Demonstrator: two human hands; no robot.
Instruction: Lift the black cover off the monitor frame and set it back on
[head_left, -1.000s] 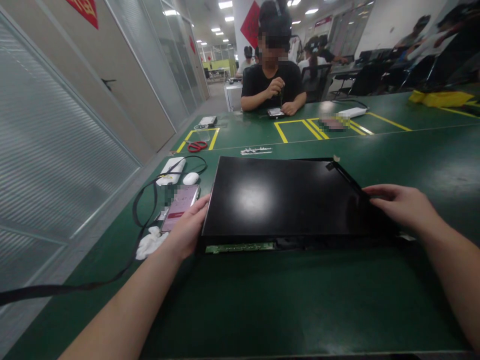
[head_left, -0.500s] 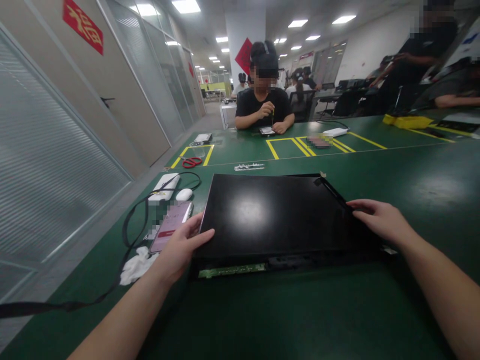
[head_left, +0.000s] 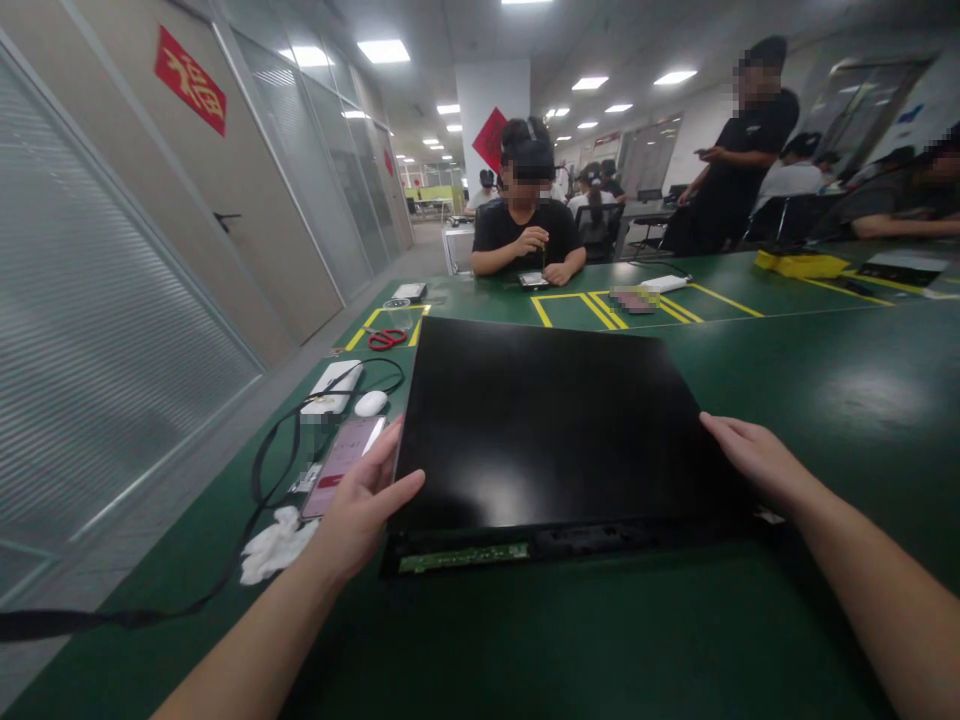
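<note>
A large black screen panel (head_left: 547, 430) is held between both hands above a black frame, its far edge raised. My left hand (head_left: 367, 500) grips the panel's left edge, thumb on the front face and fingers behind it. On the right edge, my right hand (head_left: 757, 460) holds the panel, with most fingertips hidden at or behind the edge. A green circuit strip (head_left: 465, 558) shows along the near side of the black frame (head_left: 600, 540), below the panel.
Left of the panel are a phone (head_left: 345, 460), a white cloth (head_left: 277, 545), a white mouse-like object (head_left: 370, 403), a white box (head_left: 332, 387) and a black strap (head_left: 259, 470). Red-handled scissors (head_left: 388, 339) lie farther back. Across the green table (head_left: 847, 400) sits a person (head_left: 527, 220).
The panel's far edge has risen and now covers the frame's back corner. Both hands remain at its sides. The view has tilted upward slightly, and the standing person appears farther left.
</note>
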